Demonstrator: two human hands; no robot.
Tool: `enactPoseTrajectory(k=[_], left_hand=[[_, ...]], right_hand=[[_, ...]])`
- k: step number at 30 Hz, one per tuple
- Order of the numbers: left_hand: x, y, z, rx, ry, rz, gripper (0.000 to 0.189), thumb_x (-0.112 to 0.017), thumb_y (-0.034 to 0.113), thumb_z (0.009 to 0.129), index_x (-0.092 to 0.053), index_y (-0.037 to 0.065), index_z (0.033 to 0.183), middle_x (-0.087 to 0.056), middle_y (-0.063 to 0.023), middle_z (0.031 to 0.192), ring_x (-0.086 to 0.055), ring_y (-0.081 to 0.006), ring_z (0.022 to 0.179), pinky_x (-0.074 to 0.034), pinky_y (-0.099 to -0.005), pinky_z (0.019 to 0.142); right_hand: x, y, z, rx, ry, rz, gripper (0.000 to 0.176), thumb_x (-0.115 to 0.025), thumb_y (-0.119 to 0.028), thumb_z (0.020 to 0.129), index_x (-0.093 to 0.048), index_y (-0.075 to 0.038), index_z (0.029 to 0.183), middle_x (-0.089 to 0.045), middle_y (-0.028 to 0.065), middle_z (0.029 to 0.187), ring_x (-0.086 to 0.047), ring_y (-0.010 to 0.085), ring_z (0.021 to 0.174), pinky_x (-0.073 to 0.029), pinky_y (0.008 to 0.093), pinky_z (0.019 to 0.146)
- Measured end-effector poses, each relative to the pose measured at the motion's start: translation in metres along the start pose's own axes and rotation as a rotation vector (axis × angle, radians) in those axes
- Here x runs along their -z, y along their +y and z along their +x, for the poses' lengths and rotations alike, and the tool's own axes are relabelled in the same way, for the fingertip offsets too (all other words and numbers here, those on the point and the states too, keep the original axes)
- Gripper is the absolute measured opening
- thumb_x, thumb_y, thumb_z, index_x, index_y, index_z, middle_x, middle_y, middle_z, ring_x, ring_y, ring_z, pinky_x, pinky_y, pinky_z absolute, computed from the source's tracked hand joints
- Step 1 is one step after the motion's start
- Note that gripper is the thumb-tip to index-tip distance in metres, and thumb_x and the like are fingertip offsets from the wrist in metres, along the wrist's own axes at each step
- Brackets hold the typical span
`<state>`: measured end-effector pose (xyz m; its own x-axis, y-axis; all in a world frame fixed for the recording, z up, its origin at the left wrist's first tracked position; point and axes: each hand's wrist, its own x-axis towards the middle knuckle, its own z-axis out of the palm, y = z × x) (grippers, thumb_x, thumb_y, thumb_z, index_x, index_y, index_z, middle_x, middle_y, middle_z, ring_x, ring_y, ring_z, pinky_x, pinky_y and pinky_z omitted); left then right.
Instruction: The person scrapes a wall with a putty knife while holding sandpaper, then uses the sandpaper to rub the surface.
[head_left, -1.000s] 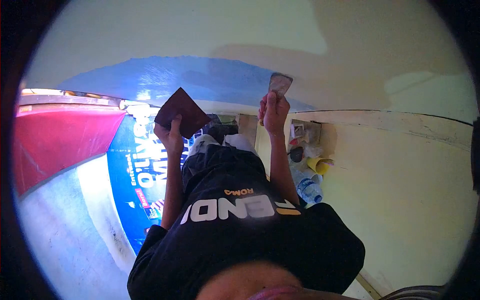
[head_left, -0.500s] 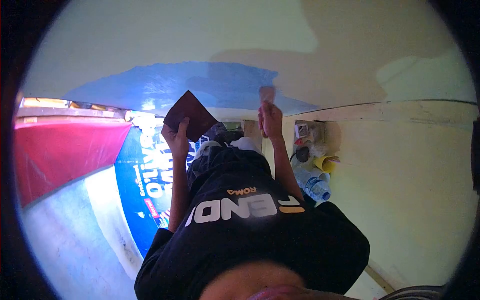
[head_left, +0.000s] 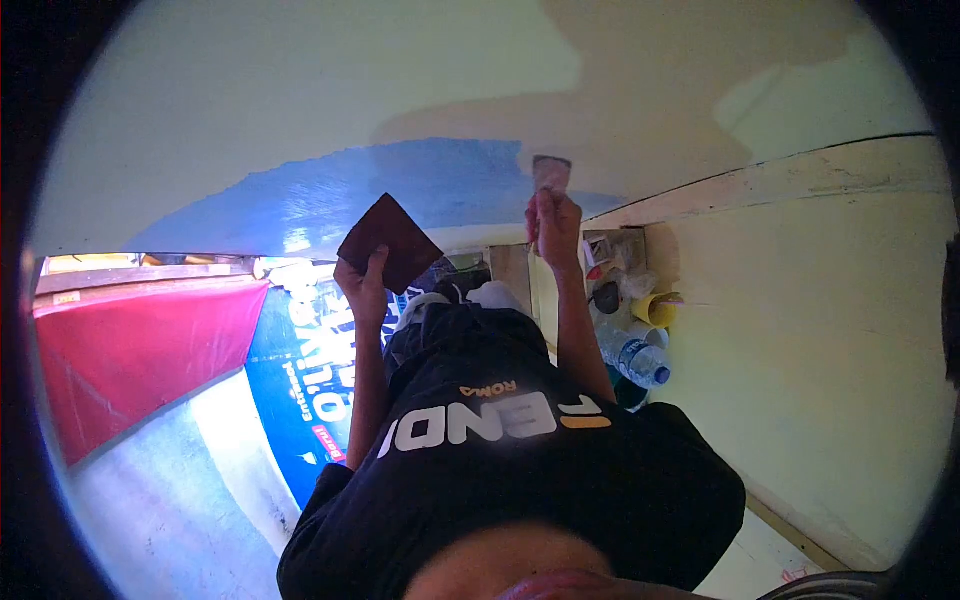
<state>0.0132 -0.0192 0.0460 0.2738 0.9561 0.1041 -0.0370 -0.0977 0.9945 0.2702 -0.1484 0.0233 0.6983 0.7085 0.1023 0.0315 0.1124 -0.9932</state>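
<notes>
My left hand (head_left: 364, 285) grips the lower corner of a dark brown, flat square sheet (head_left: 388, 243), thumb lying across its face. My right hand (head_left: 556, 232) is closed around the handle of a putty knife (head_left: 551, 173), its flat, flared blade pointing up at the wall. Behind both tools a pale wall (head_left: 300, 90) carries a broad blue patch (head_left: 300, 200) with a ragged upper edge. The blade overlaps the right end of this patch in view. Shadows fall over the wall around the right hand.
To the right stand a clear plastic bottle (head_left: 643, 362), a yellow cup (head_left: 655, 308) and other small items, beside a pale side wall (head_left: 800, 350). A red panel (head_left: 150, 345) and a blue printed banner (head_left: 310, 400) are at left.
My right hand and the putty knife have shifted slightly right against the wall, the blade turning upright. My view has tilted, so the blue patch sits lower on the left.
</notes>
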Motion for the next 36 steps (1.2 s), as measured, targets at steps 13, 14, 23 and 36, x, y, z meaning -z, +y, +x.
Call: enactPoseTrajectory(k=[13,14,23,36], left_hand=[[0.012,-0.009,-0.007,0.069,0.050,-0.012,0.023,-0.067,0.004,0.080,-0.064,-0.001,0.102,-0.067,-0.0075,0.095,-0.061,-0.0152,0.087,-0.047,-0.0303,0.080],[0.012,-0.010,-0.008,0.061,0.053,-0.005,0.023,-0.067,0.005,0.080,-0.064,-0.001,0.102,-0.067,-0.0076,0.095,-0.061,-0.0152,0.088,-0.047,-0.0303,0.080],[0.017,-0.011,-0.005,0.072,0.028,0.033,0.025,-0.068,0.007,0.080,-0.064,-0.002,0.103,-0.067,-0.0073,0.095,-0.061,-0.0149,0.087,-0.047,-0.0302,0.079],[0.000,-0.005,-0.004,0.053,0.043,0.009,0.023,-0.066,0.005,0.081,-0.064,-0.003,0.103,-0.066,-0.0063,0.093,-0.060,-0.0133,0.085,-0.048,-0.0280,0.077]], right_hand=[[-0.022,0.002,0.009,0.087,-0.029,0.055,0.037,-0.048,-0.031,0.099,-0.051,-0.005,0.072,-0.048,0.0007,0.054,-0.044,0.0072,0.040,-0.033,0.0223,0.035],[-0.024,0.007,0.008,0.112,-0.071,0.024,0.038,-0.049,-0.031,0.099,-0.051,-0.005,0.072,-0.048,0.0008,0.054,-0.044,0.0073,0.040,-0.033,0.0223,0.035],[-0.023,0.011,0.014,0.031,-0.108,0.142,0.036,-0.048,-0.028,0.099,-0.052,-0.005,0.071,-0.048,0.0019,0.051,-0.042,0.0080,0.036,-0.032,0.0233,0.035],[-0.030,-0.004,0.017,-0.025,-0.077,0.166,0.034,-0.049,-0.030,0.098,-0.052,-0.004,0.076,-0.050,0.0036,0.054,-0.044,0.0093,0.039,-0.036,0.0246,0.036]])
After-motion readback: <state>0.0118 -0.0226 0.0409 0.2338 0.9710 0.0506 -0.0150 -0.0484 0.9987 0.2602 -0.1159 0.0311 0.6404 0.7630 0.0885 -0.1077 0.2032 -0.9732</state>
